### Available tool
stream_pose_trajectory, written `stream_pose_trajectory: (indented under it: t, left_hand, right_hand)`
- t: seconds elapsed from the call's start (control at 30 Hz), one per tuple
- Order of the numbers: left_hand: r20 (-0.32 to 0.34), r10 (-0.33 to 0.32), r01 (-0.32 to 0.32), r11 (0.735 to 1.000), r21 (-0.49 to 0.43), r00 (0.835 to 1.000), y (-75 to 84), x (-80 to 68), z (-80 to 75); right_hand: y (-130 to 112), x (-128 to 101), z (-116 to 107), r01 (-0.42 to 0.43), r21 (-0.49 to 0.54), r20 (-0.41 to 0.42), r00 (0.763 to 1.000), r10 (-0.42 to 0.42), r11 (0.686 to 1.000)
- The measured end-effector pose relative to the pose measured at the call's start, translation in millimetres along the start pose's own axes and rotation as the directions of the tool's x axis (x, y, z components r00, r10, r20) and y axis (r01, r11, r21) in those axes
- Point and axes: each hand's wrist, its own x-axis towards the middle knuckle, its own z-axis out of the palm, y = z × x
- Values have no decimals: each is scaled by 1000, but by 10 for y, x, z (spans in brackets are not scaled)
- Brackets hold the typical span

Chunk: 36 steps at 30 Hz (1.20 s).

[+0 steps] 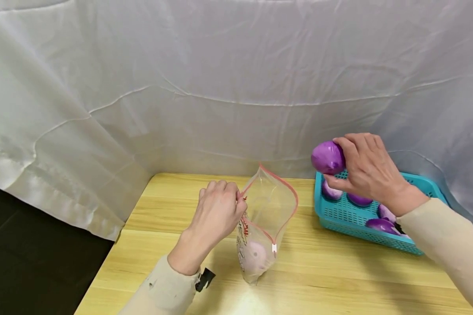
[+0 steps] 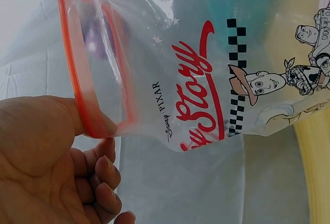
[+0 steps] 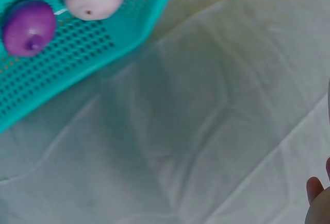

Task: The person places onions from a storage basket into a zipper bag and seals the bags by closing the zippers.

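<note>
My left hand pinches the red-edged rim of a clear zip bag between thumb and fingers. The bag stands on the wooden table with its mouth spread, and a pale purple onion shows through its lower part. Red lettering and cartoon figures are printed on the bag's side. Over the left end of a teal basket, my right hand grips a smooth purple onion. Several more purple onions lie in the basket, some partly hidden by the right arm.
Grey-white cloth hangs behind the table and along its sides. The table's left edge drops to a dark floor. A white zip slider sits on the bag's near rim.
</note>
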Motion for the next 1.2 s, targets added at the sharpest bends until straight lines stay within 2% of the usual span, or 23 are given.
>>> stream_pose_trajectory:
  t: [0.17, 0.3, 0.4, 0.7, 0.87, 1.2]
  left_hand:
    - [9, 10, -10, 1000, -9, 1000, 3, 30, 7]
    - [6, 17, -17, 1000, -5, 1000, -6, 52, 1]
    - [2, 19, -19, 1000, 3, 1000, -14, 67, -11]
    - [40, -10, 11, 1000, -13, 999, -25, 104, -9]
    - [52, -16, 17, 1000, -16, 999, -18, 111, -4]
    - [19, -7, 7, 1000, -10, 1000, -8, 118, -12]
  right_hand:
    - [-138, 228, -112, 93, 24, -51, 994, -92, 995]
    - [-307, 433, -161, 185, 65, -102, 979, -178, 981]
    - [-447, 577, -176, 238, 92, -105, 968, -229, 967]
    - [-821, 867, -103, 331, 201, 30, 939, -343, 922]
    - [-933, 885, -46, 367, 222, 93, 914, -394, 903]
    - [-1044, 853, 7, 400, 201, 258, 859, -443, 894]
